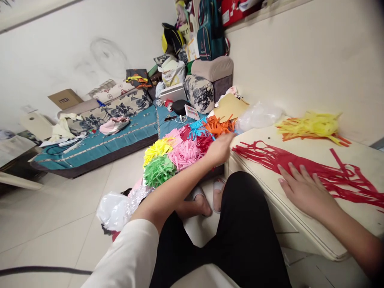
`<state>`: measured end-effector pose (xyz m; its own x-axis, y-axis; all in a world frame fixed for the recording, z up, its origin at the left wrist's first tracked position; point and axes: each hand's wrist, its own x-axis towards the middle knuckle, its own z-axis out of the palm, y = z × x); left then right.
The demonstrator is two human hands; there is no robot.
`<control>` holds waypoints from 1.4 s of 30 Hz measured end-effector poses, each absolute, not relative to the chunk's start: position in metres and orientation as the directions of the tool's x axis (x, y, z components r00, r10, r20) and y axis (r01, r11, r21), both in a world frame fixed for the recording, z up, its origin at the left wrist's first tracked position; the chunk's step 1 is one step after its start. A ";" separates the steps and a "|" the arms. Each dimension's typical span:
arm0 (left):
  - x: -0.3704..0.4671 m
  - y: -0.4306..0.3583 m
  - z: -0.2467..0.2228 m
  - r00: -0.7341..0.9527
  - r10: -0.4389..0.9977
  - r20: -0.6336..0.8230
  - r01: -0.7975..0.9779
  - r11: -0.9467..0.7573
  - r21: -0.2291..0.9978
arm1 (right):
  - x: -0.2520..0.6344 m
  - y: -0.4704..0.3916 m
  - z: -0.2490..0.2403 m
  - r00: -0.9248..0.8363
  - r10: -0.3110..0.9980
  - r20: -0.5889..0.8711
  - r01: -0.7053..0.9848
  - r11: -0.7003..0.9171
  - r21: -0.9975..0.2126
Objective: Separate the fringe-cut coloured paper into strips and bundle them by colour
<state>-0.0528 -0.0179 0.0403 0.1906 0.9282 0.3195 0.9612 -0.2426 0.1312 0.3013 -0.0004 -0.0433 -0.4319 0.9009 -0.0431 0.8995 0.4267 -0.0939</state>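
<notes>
Dark red fringed paper lies spread along the cream bench top, its cut strips fanning out at both ends. My right hand rests flat on its near edge with the fingers spread. My left hand is at the bench's left corner, beside the tips of the red strips; its fingers are bent and largely hidden, so what it holds cannot be made out. Left of it are pom-poms of shredded paper: pink, green, yellow, blue and orange.
A yellow and orange fringed bundle and a clear plastic bag are at the bench's back. A teal sofa with clothes and cushions stands at the left. Another plastic bag is at the lower left. My knees are beside the bench.
</notes>
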 end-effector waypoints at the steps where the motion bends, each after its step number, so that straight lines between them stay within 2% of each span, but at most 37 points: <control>1: -0.028 -0.017 0.040 0.315 0.909 0.274 0.924 -0.359 0.129 | 0.300 0.000 -0.041 -0.446 0.893 -0.060 0.894 0.441 -0.082; 3: 0.020 -0.013 0.035 0.513 0.845 0.153 0.841 -0.530 0.105 | 0.299 0.001 -0.037 -0.484 0.871 -0.087 0.875 0.481 -0.059; 4: 0.041 -0.012 0.032 0.560 0.825 0.083 0.820 -0.566 0.090 | 0.299 0.002 -0.036 -0.504 0.859 -0.092 0.864 0.501 -0.053; 8: 0.081 -0.013 0.017 0.547 0.828 -0.126 0.835 -0.550 0.013 | 0.308 0.001 -0.036 -0.538 0.843 -0.026 0.842 0.536 -0.064; 11: 0.079 -0.018 0.009 0.528 0.840 -0.123 0.845 -0.534 -0.022 | 0.321 -0.005 -0.041 -0.507 0.860 0.062 0.858 0.511 -0.062; 15: 0.077 -0.023 0.007 0.561 0.828 -0.005 0.826 -0.560 -0.061 | 0.332 -0.016 -0.043 -0.489 0.841 0.232 0.837 0.528 -0.147; 19: 0.088 -0.026 0.007 0.625 0.780 0.007 0.780 -0.625 -0.010 | 0.332 -0.023 -0.036 -0.510 0.797 0.323 0.777 0.588 -0.224; 26: 0.087 -0.028 0.008 0.567 0.819 0.090 0.815 -0.574 0.085 | 0.339 -0.024 -0.022 -0.470 0.843 0.262 0.797 0.533 -0.284; 31: 0.080 -0.027 0.003 0.570 0.821 0.031 0.811 -0.569 0.139 | 0.344 -0.027 -0.017 -0.449 0.863 0.232 0.788 0.504 -0.353; 37: 0.079 -0.027 0.000 0.523 0.851 0.040 0.831 -0.520 0.195 | 0.337 -0.017 0.003 -0.396 0.917 0.059 0.823 0.382 -0.419; 42: 0.071 -0.021 -0.003 0.415 0.909 0.041 0.832 -0.398 0.387 | 0.332 -0.002 0.009 -0.351 0.934 -0.064 0.847 0.287 -0.448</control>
